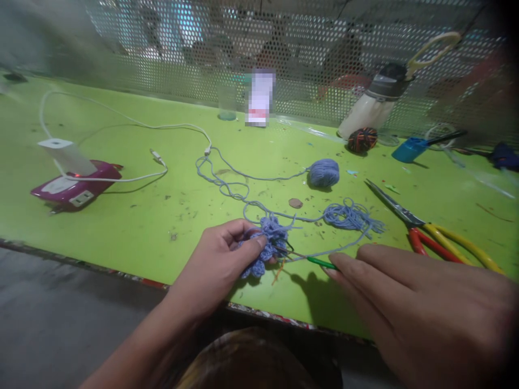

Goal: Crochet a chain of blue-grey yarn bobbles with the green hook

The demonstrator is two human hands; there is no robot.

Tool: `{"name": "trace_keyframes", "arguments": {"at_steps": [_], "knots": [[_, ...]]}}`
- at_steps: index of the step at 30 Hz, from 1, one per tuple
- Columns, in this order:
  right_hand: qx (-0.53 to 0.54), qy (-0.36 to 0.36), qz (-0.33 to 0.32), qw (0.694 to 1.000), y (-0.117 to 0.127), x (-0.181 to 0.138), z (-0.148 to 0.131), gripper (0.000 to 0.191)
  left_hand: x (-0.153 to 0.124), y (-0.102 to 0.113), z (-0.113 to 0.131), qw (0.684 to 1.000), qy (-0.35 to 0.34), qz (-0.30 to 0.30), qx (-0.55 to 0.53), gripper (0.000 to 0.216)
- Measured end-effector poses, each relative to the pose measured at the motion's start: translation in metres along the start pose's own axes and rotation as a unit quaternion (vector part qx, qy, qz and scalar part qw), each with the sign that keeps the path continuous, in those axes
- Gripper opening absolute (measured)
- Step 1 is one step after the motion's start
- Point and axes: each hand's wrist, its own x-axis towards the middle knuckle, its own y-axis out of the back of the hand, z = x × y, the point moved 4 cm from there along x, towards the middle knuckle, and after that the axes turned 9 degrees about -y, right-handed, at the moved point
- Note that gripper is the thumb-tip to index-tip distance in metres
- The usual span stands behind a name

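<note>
Near the table's front edge, my left hand pinches a blue-violet crocheted piece with petal-like lobes. My right hand is closed on the green handle of a crochet hook. The hook's thin metal shaft points left and reaches the crocheted piece; its tip is hidden in the stitches. A short orange strand hangs beside the piece. From the work, blue-violet yarn runs to a loose tangle on the right. Farther back sits a small ball of the same yarn.
Scissors with red and yellow handles lie beyond my right hand. A purple power adapter with a white charger and cable stands left. Behind are a bottle, a dark multicoloured yarn ball, a blue sharpener-like container and a perforated metal panel.
</note>
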Motion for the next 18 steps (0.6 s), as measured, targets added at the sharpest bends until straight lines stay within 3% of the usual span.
{"name": "trace_keyframes", "arguments": {"at_steps": [18], "knots": [[0.072,-0.002,0.028,0.997,-0.017,-0.007,0.008,0.019,0.000,0.000,0.000,0.999,0.001,-0.017,-0.034,0.018]]}}
